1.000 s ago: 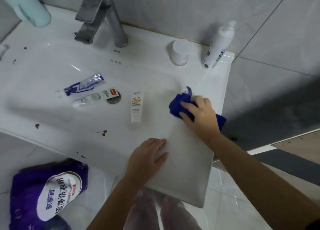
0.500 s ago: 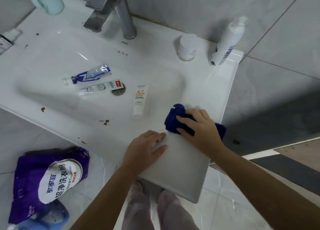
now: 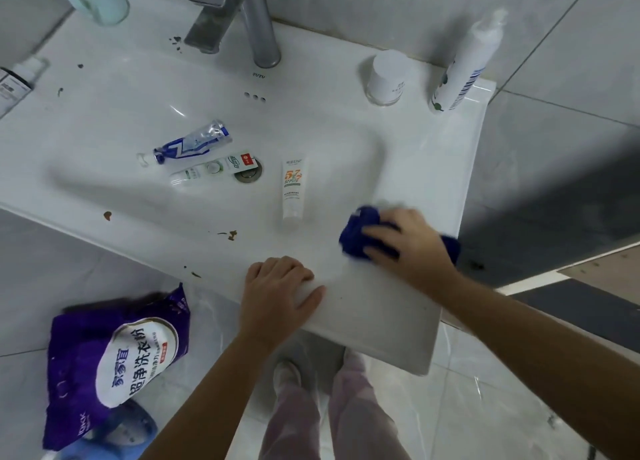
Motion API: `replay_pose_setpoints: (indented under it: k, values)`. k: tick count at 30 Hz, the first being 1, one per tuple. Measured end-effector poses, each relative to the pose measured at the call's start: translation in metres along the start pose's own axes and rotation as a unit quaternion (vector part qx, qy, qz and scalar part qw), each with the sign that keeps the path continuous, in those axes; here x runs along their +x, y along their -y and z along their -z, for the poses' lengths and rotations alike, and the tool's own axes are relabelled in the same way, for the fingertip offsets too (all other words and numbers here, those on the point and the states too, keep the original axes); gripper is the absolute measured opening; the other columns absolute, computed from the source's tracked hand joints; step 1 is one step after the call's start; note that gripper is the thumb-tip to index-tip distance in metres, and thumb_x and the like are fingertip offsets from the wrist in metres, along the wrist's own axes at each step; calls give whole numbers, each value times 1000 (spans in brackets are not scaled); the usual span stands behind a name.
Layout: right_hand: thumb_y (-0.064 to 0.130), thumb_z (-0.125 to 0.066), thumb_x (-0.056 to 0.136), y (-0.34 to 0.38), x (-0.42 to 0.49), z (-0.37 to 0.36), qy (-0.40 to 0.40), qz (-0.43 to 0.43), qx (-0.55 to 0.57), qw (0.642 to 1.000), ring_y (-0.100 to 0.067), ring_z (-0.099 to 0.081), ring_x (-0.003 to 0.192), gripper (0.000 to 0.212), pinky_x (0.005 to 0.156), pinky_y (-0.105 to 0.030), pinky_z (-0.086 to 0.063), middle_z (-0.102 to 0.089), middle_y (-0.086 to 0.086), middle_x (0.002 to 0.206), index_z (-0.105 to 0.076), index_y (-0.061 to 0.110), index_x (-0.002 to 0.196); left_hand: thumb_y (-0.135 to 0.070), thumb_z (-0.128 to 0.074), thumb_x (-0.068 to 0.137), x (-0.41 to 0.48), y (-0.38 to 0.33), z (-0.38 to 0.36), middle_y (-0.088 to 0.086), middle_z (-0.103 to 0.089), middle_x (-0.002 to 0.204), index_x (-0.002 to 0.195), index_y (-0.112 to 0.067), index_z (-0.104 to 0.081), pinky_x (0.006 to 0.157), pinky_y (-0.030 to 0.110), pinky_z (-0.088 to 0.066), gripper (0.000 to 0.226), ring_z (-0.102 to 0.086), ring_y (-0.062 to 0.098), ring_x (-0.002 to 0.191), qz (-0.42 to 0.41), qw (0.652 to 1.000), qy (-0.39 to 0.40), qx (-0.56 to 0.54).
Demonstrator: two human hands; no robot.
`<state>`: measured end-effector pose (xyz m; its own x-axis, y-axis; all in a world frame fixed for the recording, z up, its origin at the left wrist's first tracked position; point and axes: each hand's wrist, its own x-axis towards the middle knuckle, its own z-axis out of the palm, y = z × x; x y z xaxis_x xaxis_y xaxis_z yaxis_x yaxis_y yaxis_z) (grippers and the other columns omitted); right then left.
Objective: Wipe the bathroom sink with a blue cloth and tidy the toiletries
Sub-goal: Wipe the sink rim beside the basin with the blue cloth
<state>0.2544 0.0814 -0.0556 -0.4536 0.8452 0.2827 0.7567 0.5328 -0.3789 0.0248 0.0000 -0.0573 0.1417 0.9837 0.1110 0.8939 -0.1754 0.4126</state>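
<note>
- While our right hand (image 3: 412, 245) presses on the sink (image 3: 433, 168) rim, its fingers (image 3: 379, 231) clamp the bunched blue cloth (image 3: 353, 238) beneath them.
- Our left hand (image 3: 277, 293) rests nearby, fingers together.

Sink (image 3: 433, 168) was white, glossy, smooth, ceramic-looking, with brown specks. Faucet (image 3: 259, 26) was dull grey metal with a blotchy finish. Drain (image 3: 247, 175) was metal. Cloth (image 3: 356, 238) was blue, matt fabric. Blue tube (image 3: 194, 142) was crinkled shiny plastic; white tube (image 3: 293, 187) was smooth plastic. Bottle (image 3: 464, 64) was white matt plastic. Bag (image 3: 114, 355) was purple wrinkled plastic film. Wall tiles (image 3: 381, 2) were grey and smooth; floor tiles (image 3: 485, 407) were glossy.
</note>
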Motion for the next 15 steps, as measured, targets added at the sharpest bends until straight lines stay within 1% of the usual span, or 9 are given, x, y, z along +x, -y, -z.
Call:
replay_pose_setpoints:
  k: [3,4,6,8,9,11,12,14,15]
  values:
    - [34,-57,81,-10,41,-4,-64,-168,-63,982,-40,-50,90,34,66,-44,-50,-57,-19,102,-68,10,102,-45,-53,78,-1,1,-1,-3,-62,81,77,-17,-66,73,32,-34,31,-56,19,72,-2,1000,-8,-8]
    - [34,-56,81,2,36,-9,-71,-179,-61,979,-40,-50,89,34,66,-43,-50,-57,-19,103,-67,11,102,-44,-54,78,-1,1,-1,-3,-62,80,78,-17,-66,73,32,-35,30,-56,19,72,-4,1000,-10,-12]
    - [35,-52,82,40,-2,-17,-51,-125,-43,990,-36,-52,86,33,66,-39,-49,-60,-17,100,-68,11,98,-45,-54,79,-1,1,-2,-3,-62,80,78,-17,-66,73,31,-35,30,-56,19,72,-6,1000,-5,-17]
    - [36,-51,84,66,-44,-14,-25,-74,-18,997,-27,-50,88,32,69,-34,-47,-62,-13,100,-69,13,98,-46,-52,79,-1,2,-2,-3,-62,80,79,-17,-66,73,29,-34,32,-55,18,71,-5,1000,1,-11]
    - [36,-51,85,65,-51,-8,-8,-64,-5,998,-24,-49,89,33,70,-33,-46,-63,-12,99,-69,13,99,-47,-52,80,-1,2,-2,-3,-62,79,79,-17,-66,73,29,-34,33,-55,17,71,-7,1000,2,-8]
    - [36,-52,84,37,-37,1,-5,-38,-14,999,-29,-52,86,34,70,-34,-48,-62,-15,96,-69,11,100,-47,-51,80,-2,3,-3,-3,-61,79,78,-17,-65,72,30,-36,34,-55,18,71,-12,1000,-2,-10]
    - [36,-53,83,16,-21,4,-25,-55,-35,998,-35,-54,84,36,71,-37,-50,-61,-18,96,-69,9,100,-47,-51,80,-2,4,-4,-3,-61,79,78,-17,-65,72,31,-38,33,-55,19,71,-14,1000,-5,-12]
    - [36,-55,84,-19,14,11,-75,-165,-79,980,-40,-52,86,38,72,-43,-51,-58,-21,100,-67,7,105,-46,-52,79,-1,4,-5,-3,-61,79,77,-17,-65,71,34,-39,31,-56,20,71,-13,1000,-10,-11]
    - [36,-55,84,-26,23,13,-82,-215,-85,969,-40,-50,89,39,72,-45,-50,-56,-21,103,-65,8,109,-45,-52,79,-1,4,-6,-3,-61,79,76,-17,-64,71,34,-39,31,-56,20,71,-13,1000,-13,-11]
